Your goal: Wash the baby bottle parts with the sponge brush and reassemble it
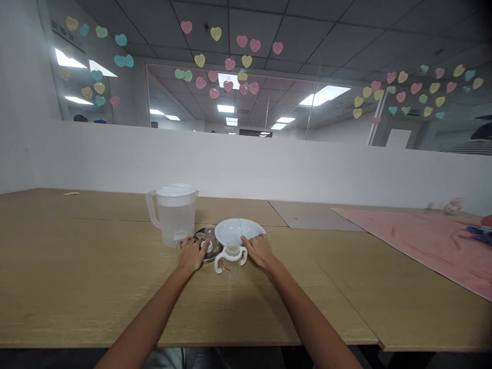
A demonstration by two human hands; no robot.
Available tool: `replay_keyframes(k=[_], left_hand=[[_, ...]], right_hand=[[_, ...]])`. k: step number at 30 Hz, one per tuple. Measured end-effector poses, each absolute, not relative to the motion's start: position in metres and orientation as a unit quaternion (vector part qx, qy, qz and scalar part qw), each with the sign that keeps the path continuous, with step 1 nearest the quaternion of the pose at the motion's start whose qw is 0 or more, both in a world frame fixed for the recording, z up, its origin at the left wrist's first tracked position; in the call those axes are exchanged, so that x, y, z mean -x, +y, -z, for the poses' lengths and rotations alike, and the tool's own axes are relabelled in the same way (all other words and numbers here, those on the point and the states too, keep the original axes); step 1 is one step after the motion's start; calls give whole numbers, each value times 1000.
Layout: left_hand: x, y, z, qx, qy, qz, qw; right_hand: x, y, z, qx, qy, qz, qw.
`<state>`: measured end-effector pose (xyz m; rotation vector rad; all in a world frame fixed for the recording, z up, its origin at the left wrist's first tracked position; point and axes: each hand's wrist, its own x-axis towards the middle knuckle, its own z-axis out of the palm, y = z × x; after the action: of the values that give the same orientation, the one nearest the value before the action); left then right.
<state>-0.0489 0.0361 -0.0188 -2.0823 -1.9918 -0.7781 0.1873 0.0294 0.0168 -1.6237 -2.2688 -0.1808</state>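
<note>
A clear baby bottle [232,262] with a white two-handled grip [220,260] stands open-topped on the table in front of me. To its left is a round metal tray [210,260] holding a white ring-shaped part [208,246] and a clear dome-shaped cap [209,231]. My left hand [190,254] rests at the tray's left side, thumb by the white part and fingers apart. My right hand [260,250] lies by the right edge of a white plate [226,225], thumb spread from the fingers, close to the bottle's right handle. I see nothing held in either hand.
A lidded clear pitcher [177,218] with a white handle stands behind my left hand. Pink cloth [434,246] covers the table's right side, with a grey sheet [313,215] beside it. A small jar [452,206] is at the far right, before a white wall [249,164].
</note>
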Motion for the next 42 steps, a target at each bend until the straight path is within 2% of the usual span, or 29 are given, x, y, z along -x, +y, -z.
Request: replay_keyframes(k=[8, 15, 21, 27, 42], left_hand=[[46, 32, 12, 672, -655, 333, 91], [40, 26, 8, 665, -535, 510, 109], [34, 24, 7, 671, -456, 579, 82], [27, 27, 13, 706, -434, 559, 21], [23, 23, 13, 776, -431, 458, 38]], right_hand=[[-190, 30, -18, 561, -810, 94, 141], [-190, 31, -18, 555, -814, 58, 163], [-191, 31, -17, 550, -813, 64, 180], [-193, 30, -17, 556, -810, 59, 179], [-191, 25, -20, 545, -820, 60, 165]])
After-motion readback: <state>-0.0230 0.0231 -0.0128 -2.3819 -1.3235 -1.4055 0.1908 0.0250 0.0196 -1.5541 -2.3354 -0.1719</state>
